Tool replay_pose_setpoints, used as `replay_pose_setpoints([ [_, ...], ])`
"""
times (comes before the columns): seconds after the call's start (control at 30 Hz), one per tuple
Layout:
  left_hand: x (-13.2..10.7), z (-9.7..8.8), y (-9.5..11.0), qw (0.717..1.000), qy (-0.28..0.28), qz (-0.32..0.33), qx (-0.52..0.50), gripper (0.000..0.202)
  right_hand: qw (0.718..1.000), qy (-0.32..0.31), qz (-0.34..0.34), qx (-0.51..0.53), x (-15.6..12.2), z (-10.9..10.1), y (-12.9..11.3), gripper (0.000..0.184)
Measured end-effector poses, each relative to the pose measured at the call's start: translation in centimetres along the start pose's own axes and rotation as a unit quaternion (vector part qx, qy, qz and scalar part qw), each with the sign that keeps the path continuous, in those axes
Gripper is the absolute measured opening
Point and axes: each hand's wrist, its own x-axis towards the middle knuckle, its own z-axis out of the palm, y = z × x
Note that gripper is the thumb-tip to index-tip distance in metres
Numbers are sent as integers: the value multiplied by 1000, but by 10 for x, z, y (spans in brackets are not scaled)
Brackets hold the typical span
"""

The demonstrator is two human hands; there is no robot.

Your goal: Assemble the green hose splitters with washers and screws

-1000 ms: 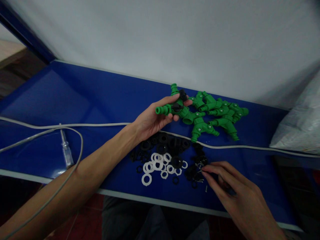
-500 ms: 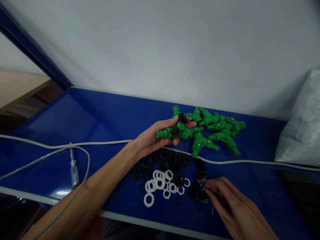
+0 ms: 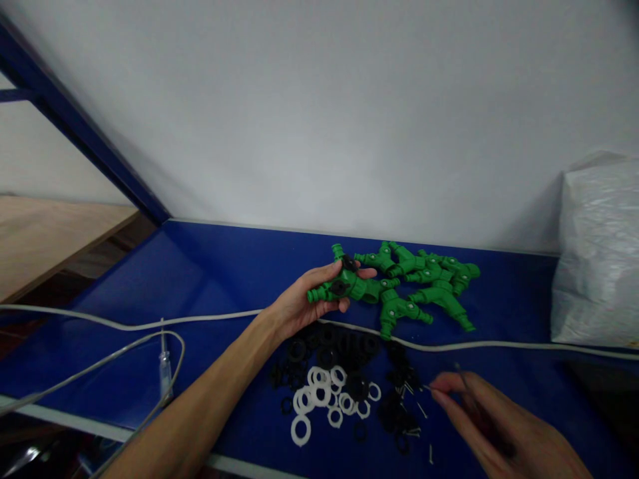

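My left hand (image 3: 307, 296) is closed around a green Y-shaped hose connector (image 3: 355, 286) with two black valve knobs, held above the blue table. At the right, my right hand (image 3: 492, 416) pinches a small screw (image 3: 427, 387) between thumb and forefinger. A screwdriver (image 3: 469, 386), with a thin shaft and a dark handle, is tucked in the same hand. Left of those fingertips lie loose screws (image 3: 412, 432) and small black parts (image 3: 392, 416). White ring nuts (image 3: 300, 430) and black rings (image 3: 297, 350) are heaped below my left hand.
Several more green Y connectors (image 3: 442, 299) lie behind and right of my left hand. A pale cable (image 3: 464, 347) crosses the blue table (image 3: 239, 266). A clear-handled screwdriver (image 3: 165, 376) lies at left by a cable loop. At right stands a plastic bag (image 3: 596, 266).
My right hand has drawn back to the right from the screw pile, with a screw in its fingertips. My left hand still holds the connector. The camera view has tilted upward slightly.
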Motion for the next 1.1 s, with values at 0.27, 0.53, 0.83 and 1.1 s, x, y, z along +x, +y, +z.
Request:
replay_pose_setpoints([
  [0.27, 2, 4, -5, 998, 34, 9, 43, 29, 992, 63, 28, 106, 80, 19, -80, 13],
  [0.53, 6, -2, -9, 997, 36, -18, 70, 37, 974, 8, 90, 210, 99, 42, -76, 10],
  [0.83, 6, -2, -9, 996, 21, -22, 86, 41, 967, 30, 94, 236, 97, 40, -74, 5],
  [1.1, 6, -2, -13, 997, 21, -3, 78, 35, 971, 16, 121, 205, 102, 47, -72, 14],
])
